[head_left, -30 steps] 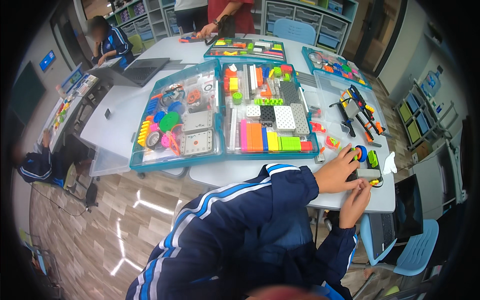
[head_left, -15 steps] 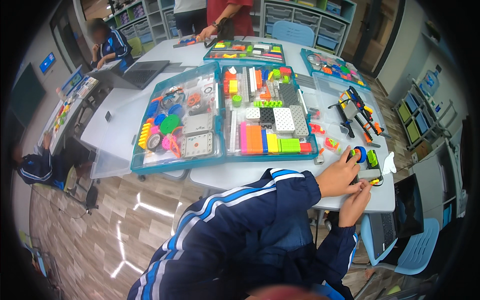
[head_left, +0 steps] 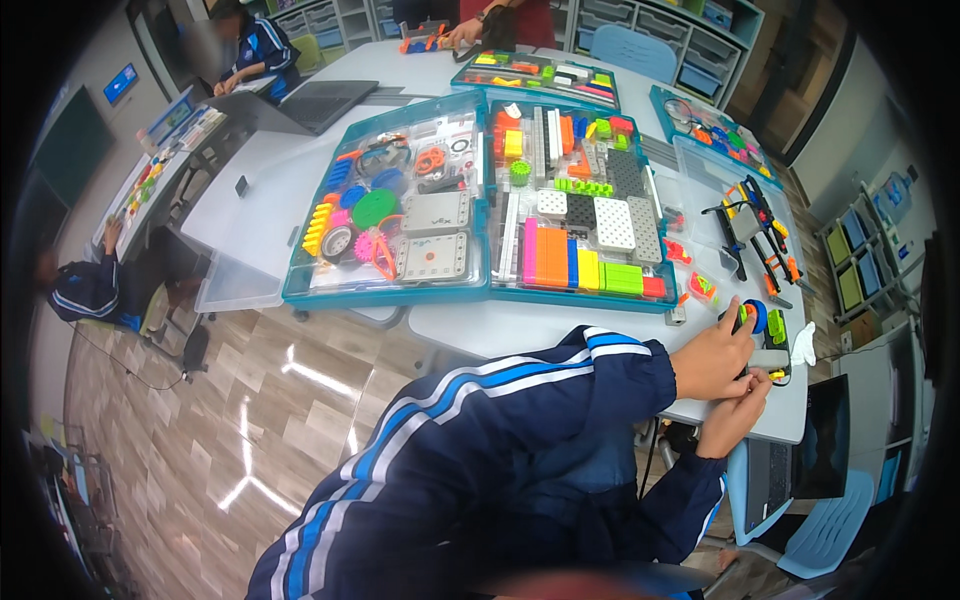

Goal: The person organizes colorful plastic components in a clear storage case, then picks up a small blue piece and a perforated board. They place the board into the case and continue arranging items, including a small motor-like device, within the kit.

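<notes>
At the near right corner of the table, my left hand (head_left: 715, 358) is closed around a small construction-set model (head_left: 768, 360). The model has a blue wheel (head_left: 757, 316), a bright green piece (head_left: 776, 325) and a grey block. My left fingers reach up to the wheel, and the hand hides part of the model. Just below, my right hand (head_left: 735, 420) pinches at the model's near end, its fingertips beside a small yellow piece (head_left: 777, 376). What lies between those fingertips is hidden.
Left of my hands lies an open teal parts case (head_left: 390, 298) full of colourful pieces. A black-and-yellow build (head_left: 757, 235) stands beyond my hands. White tissue (head_left: 804, 344) lies at the table edge. A laptop (head_left: 768, 480) rests on a blue chair (head_left: 828, 525). Other people work at the far side.
The view has turned a little, so the table and my hands sit further right in the picture. My hands keep nearly the same hold on the model.
</notes>
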A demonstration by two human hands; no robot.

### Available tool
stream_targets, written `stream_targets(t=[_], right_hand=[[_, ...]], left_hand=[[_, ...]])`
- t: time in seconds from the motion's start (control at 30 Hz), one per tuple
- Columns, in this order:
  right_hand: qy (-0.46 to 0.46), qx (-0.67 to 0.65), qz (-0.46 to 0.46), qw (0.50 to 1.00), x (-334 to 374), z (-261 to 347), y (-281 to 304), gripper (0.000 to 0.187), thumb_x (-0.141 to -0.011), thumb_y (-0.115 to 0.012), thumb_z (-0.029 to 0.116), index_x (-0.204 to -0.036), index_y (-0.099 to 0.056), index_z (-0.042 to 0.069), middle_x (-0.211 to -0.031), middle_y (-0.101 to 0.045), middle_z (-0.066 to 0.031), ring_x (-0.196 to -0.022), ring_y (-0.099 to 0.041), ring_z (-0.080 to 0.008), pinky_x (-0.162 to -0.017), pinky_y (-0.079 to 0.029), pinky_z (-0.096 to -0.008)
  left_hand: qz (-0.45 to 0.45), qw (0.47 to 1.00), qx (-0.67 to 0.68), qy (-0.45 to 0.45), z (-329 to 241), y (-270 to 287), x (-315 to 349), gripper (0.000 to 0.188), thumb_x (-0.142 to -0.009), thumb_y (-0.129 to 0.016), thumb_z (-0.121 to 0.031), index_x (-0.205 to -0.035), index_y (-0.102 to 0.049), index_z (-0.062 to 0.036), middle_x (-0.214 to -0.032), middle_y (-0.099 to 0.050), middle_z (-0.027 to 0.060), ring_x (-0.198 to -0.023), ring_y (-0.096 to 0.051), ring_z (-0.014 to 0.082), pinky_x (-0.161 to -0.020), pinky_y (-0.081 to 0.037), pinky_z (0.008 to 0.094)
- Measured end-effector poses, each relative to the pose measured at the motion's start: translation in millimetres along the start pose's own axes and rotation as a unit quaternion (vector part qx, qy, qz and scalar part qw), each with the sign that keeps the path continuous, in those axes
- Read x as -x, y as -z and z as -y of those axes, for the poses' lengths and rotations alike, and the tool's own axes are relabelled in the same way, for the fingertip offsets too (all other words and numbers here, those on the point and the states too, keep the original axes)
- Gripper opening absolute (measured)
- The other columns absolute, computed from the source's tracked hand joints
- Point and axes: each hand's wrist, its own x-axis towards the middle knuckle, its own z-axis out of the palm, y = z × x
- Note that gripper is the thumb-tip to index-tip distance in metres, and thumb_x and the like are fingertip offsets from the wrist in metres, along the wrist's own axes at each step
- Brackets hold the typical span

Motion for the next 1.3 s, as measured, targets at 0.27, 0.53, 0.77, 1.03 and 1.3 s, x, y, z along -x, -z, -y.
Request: stream_targets(t=[0.27, 0.53, 0.77, 1.03, 1.3], right_hand=[[-0.017, -0.049, 0.001, 0.999, -1.0, -8.2, -2.0, 0.022, -0.101, -0.045, 0.01, -0.119, -0.052, 0.0, -0.109, -0.059, -0.0187, -0.101, -0.057, -0.0319, -0.09, -0.045, -0.0403], [-0.121, -0.213, 0.049, 0.968, -8.5, -22.4, 9.2, 0.024, -0.105, -0.042, 0.013, -0.126, -0.045, 0.003, -0.104, -0.059, -0.0131, -0.096, -0.057, -0.0184, -0.09, -0.045, -0.0318], [-0.175, -0.219, 0.081, 0.956, -15.4, -31.9, 12.6, 0.025, -0.104, -0.048, 0.019, -0.125, -0.047, 0.005, -0.092, -0.06, -0.0051, -0.08, -0.051, -0.0111, -0.074, -0.041, -0.0241], [-0.222, -0.253, 0.065, 0.94, -17.7, -29.7, 10.1, 0.023, -0.103, -0.052, 0.023, -0.119, -0.05, 0.008, -0.093, -0.058, -0.0002, -0.08, -0.045, -0.0074, -0.074, -0.035, -0.0222], [-0.155, -0.24, 0.13, 0.949, -14.7, -41.1, 19.0, 0.024, -0.106, -0.048, 0.021, -0.123, -0.051, 0.005, -0.104, -0.061, -0.0043, -0.09, -0.052, -0.0087, -0.079, -0.039, -0.0229]], left_hand=[[-0.002, 1.0, -0.006, 0.015, -1.3, 0.1, 1.5, 0.054, -0.081, -0.067, -0.042, -0.093, -0.06, 0.0109, -0.13, -0.05, 0.0386, -0.126, -0.037, 0.0641, -0.089, -0.055, 0.0455], [-0.025, 0.999, -0.03, 0.01, 1.0, 5.9, 3.0, 0.055, -0.082, -0.069, -0.048, -0.097, -0.063, 0.0042, -0.131, -0.053, 0.0286, -0.128, -0.041, 0.0542, -0.097, -0.049, 0.0481], [-0.012, 1.0, -0.008, 0.027, -0.2, 4.5, 4.3, 0.055, -0.085, -0.067, -0.047, -0.101, -0.063, 0.0055, -0.132, -0.051, 0.0272, -0.131, -0.039, 0.0532, -0.1, -0.047, 0.0485], [-0.032, 0.999, -0.001, 0.025, -2.7, -0.2, 3.4, 0.054, -0.085, -0.067, -0.043, -0.098, -0.063, 0.0098, -0.128, -0.05, 0.0308, -0.129, -0.038, 0.0576, -0.101, -0.044, 0.0522], [-0.032, 0.999, -0.016, 0.018, -1.1, 5.2, 4.7, 0.051, -0.083, -0.068, -0.041, -0.099, -0.061, 0.0072, -0.124, -0.051, 0.0259, -0.128, -0.038, 0.0547, -0.1, -0.046, 0.0509]])
